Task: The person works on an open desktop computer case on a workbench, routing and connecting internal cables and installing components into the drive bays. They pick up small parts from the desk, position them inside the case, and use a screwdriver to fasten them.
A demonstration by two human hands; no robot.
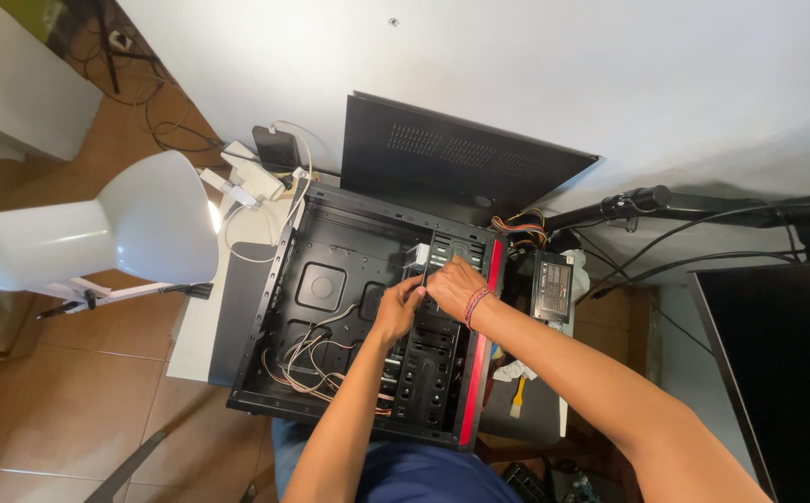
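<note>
1. A small light grey drive (417, 258), box-shaped, sits at the top of the drive cage (438, 326) inside the open computer case (330, 279). The case lies flat on its side, and the cage runs along its right part, next to the red front edge (481, 335).
2. The right hand (453, 287) lies over the drive and the cage, fingers curled down onto them. It wears a red braided wristband (476, 305). If the fingers really clamp the drive or only press on it, I cannot tell from here.
3. The left hand (398, 309) is just beside the right one, a little lower, with the fingertips pinched together at the edge of the cage, near the drive. What it pinches is too small to see.
4. In the bottom left of the case a bundle of thin cables (307, 359) lies loose on the black metal floor.
5. The removed black side panel (452, 154) leans against the white wall behind the case.
6. To the right of the case stands a power supply unit (552, 289), with coloured wires (517, 228) going out from it.
7. To the left is a white desk lamp (98, 228), and far right a dark monitor (787, 363).
</note>
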